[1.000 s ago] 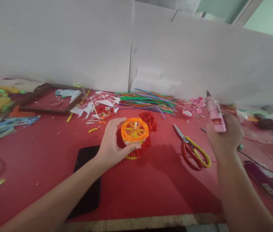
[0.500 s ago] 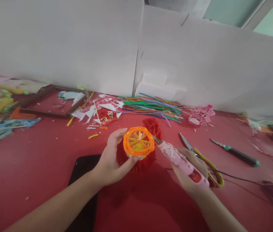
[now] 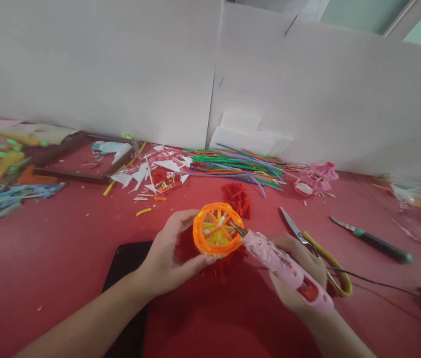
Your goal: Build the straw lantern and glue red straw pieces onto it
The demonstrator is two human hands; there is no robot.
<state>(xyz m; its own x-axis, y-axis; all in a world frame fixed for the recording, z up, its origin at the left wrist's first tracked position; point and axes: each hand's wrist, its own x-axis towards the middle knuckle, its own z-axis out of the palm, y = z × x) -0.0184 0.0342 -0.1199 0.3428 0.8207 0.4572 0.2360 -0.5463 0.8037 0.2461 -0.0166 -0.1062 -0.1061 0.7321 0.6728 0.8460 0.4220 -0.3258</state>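
My left hand (image 3: 175,248) grips a small round craft piece (image 3: 217,229) from its left side, thumb under the near edge. The piece has an orange rim with yellow spokes inside, like a wheel. In my right hand (image 3: 301,263) is a pink hot glue gun (image 3: 288,271), its metal nozzle pointing up and left over the right part of the rim. The nozzle tip appears inside the ring, close to the spokes; whether it touches them I cannot tell. Behind and below the wheel lie red pieces (image 3: 237,199), partly hidden by it.
Scissors (image 3: 312,246) with yellow handles and a craft knife (image 3: 376,243) lie to the right. A black phone-like slab (image 3: 128,268) rests under my left forearm. Coloured strips (image 3: 232,166), white scraps (image 3: 139,174) and a brown frame (image 3: 68,175) line the back. The glue gun's cord trails rightward.
The glue gun's nozzle has moved from beside the rim to over the inside of the ring. The wheel sits slightly lower and further right in view, and the camera has shifted a little.
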